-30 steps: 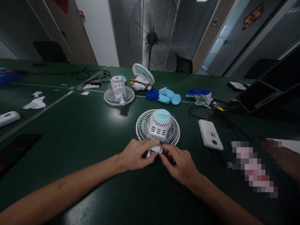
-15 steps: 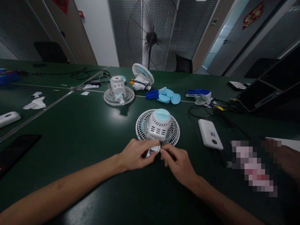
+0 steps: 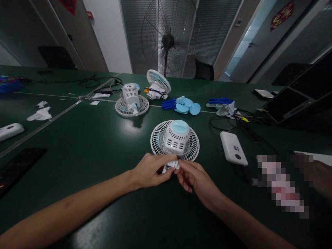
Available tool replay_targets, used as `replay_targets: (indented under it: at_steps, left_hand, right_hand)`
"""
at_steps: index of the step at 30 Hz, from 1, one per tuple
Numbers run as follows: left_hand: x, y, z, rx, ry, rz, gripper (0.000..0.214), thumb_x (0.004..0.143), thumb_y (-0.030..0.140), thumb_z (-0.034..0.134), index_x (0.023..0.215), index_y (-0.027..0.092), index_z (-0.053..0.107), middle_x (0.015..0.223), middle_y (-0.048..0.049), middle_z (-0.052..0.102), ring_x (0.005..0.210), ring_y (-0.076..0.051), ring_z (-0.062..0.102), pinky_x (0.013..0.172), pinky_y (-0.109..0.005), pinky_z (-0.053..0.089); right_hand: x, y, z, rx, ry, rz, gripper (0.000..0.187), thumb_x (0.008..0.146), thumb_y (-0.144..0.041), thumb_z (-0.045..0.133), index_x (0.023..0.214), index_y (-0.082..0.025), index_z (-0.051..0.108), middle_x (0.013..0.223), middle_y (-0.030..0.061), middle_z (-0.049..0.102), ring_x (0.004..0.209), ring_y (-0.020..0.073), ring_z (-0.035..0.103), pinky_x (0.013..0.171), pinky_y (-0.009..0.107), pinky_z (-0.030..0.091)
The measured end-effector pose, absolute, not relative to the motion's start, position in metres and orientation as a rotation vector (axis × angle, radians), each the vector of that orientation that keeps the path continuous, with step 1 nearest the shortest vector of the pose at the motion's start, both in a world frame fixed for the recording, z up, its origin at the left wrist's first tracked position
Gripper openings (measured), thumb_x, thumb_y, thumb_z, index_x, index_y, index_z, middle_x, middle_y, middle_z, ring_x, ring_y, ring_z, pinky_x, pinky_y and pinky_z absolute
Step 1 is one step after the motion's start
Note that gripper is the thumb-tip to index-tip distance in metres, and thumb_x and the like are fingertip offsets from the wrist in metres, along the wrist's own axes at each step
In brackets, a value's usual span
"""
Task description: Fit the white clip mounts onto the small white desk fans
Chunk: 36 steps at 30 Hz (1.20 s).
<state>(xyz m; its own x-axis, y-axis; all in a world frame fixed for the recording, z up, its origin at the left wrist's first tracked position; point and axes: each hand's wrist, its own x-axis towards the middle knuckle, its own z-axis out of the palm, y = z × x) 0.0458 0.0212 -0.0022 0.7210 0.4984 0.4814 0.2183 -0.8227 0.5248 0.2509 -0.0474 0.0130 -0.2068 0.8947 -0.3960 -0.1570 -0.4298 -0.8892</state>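
- Head view, low centre of frame: left hand (image 3: 150, 171) and right hand (image 3: 193, 178) met at the near edge of a small white plastic desk fan (image 3: 176, 138) w/ a pale blue round cap. It lay grille-down on the dark green table (image 3: 90, 145).
- Left hand: thumb and fingers pinched a small white plastic base piece (image 3: 171, 165) that stuck out from under the fan body twd the bottom of frame.
- Right hand: fingers curled, thumb and forefinger tips pinched the same piece from the right. The two hands were nearly touching.
- Upper centre: second white fan (image 3: 131, 100), also grille-down, w/ a third white fan (image 3: 157, 84) tilted just behind it.
- Right of those: pale blue plastic fan blades (image 3: 185, 106) lay beside blue gloves (image 3: 168, 103).
- Right of centre: white rectangular power bank (image 3: 233, 148) lay flat, near black cables (image 3: 220, 122).
- Far right edge: another person's hand (image 3: 317, 173), partly blurred out.
- Top centre, bkgd: big black pedestal fan (image 3: 168, 38).
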Motion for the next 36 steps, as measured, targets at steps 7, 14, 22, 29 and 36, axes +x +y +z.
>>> replay_targets:
  at_steps: [7,14,22,29,36]
  left_hand:
    - [0.046,0.021,-0.001,2.489,0.551,0.847,0.029,0.102,0.03,0.053,0.129,0.02,0.058,0.093,-0.0018,0.072,0.067,-0.011,0.064,0.058,-0.02,0.052]
    - [0.046,0.021,0.001,2.47,0.549,0.835,0.027,0.102,0.03,0.053,0.125,0.018,0.059,0.092,-0.0022,0.072,0.07,-0.012,0.066,0.059,-0.02,0.053]
    - [0.044,0.02,-0.001,2.541,0.555,0.829,0.034,0.103,0.03,0.054,0.136,0.022,0.056,0.098,-0.0021,0.073,0.069,-0.011,0.067,0.06,-0.02,0.053]
    - [0.044,0.019,0.001,2.568,0.563,0.824,0.033,0.104,0.031,0.052,0.136,0.021,0.056,0.098,-0.0043,0.073,0.069,-0.012,0.067,0.062,-0.021,0.054]
    - [0.044,0.02,0.0,2.544,0.548,0.848,0.033,0.104,0.029,0.053,0.135,0.02,0.054,0.099,-0.0041,0.074,0.068,-0.012,0.067,0.061,-0.021,0.054]
  right_hand:
    - [0.261,-0.05,0.013,-1.428,-1.566,1.08,0.031,0.1,-0.047,0.052,0.097,-0.02,0.066,0.079,0.0031,0.067,0.06,0.0138,0.06,0.051,0.026,0.044]
    - [0.276,-0.051,0.003,-1.282,-2.122,0.273,0.018,0.103,-0.029,0.054,0.113,-0.02,0.066,0.089,0.0057,0.072,0.074,0.0168,0.067,0.069,0.03,0.051]
    - [0.264,-0.046,0.01,-1.364,-1.542,1.176,0.032,0.101,-0.046,0.056,0.082,-0.021,0.063,0.065,-0.0022,0.059,0.055,0.0124,0.057,0.051,0.025,0.042]
    - [0.263,-0.043,0.012,-1.318,-1.25,1.54,0.034,0.097,-0.053,0.059,0.086,-0.021,0.061,0.07,-0.0028,0.059,0.049,0.0089,0.051,0.042,0.021,0.033]
    - [0.278,-0.051,0.002,-1.295,-2.059,0.471,0.02,0.101,-0.034,0.059,0.116,-0.022,0.067,0.092,0.0042,0.07,0.074,0.0161,0.065,0.066,0.032,0.044]
